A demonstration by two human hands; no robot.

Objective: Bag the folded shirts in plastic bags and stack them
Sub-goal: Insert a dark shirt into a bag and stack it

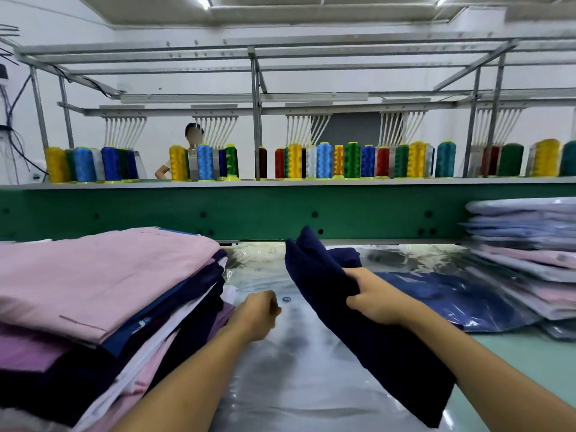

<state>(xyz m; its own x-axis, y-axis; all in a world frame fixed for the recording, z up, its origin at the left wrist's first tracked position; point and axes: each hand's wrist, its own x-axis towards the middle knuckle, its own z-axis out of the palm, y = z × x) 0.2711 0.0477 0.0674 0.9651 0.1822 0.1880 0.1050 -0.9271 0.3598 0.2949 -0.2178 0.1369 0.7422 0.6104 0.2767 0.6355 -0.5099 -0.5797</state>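
Note:
My right hand (375, 299) grips a folded navy shirt (367, 332) by its edge and holds it tilted above the clear plastic bags (290, 363) spread on the table. Fingers curled, my left hand (258, 313) hovers just over the bags' top edge, and whether it pinches the plastic is unclear. A pile of folded unbagged shirts (103, 275), pink on top with navy and white beneath, rises at the left. At the right stands a stack of bagged shirts (526, 244), with a bagged blue shirt (448, 294) lying flat in front of it.
A green machine panel (249, 213) runs across behind the table, with several coloured thread cones (324, 160) on a shelf above it. A person (187, 151) stands beyond the cones. Pale green tabletop (530, 357) shows at the lower right.

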